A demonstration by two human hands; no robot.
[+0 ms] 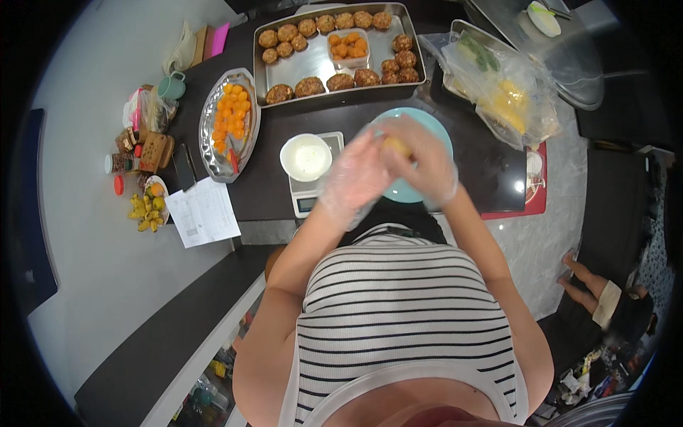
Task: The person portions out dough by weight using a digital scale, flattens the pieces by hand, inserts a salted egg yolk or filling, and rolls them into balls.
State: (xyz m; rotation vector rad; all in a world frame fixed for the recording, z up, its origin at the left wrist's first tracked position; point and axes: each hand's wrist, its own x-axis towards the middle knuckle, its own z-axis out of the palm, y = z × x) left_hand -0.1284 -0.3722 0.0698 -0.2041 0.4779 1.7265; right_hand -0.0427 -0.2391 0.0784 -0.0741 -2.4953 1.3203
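My left hand (pixel 360 173) and my right hand (pixel 431 165) both wear clear plastic gloves and meet above a light blue plate (pixel 440 131). Pressed between them is a small yellow ball (pixel 396 146), perhaps dough or paste; motion blur hides its detail. The right fingers curl over it while the left palm lies against its side. Just left of my hands, a white bowl (pixel 306 157) with a pale substance inside rests on a digital kitchen scale (pixel 334 143).
A metal tray (pixel 315 63) holds browned filling balls and a plastic box of orange yolks (pixel 349 47). More yolks lie on an oval silver platter (pixel 211 152). Plastic bags (pixel 501 91) cover a pan at right. Papers (pixel 203 212) and a phone (pixel 184 166) lie left. Another person (pixel 613 301) reclines at far right.
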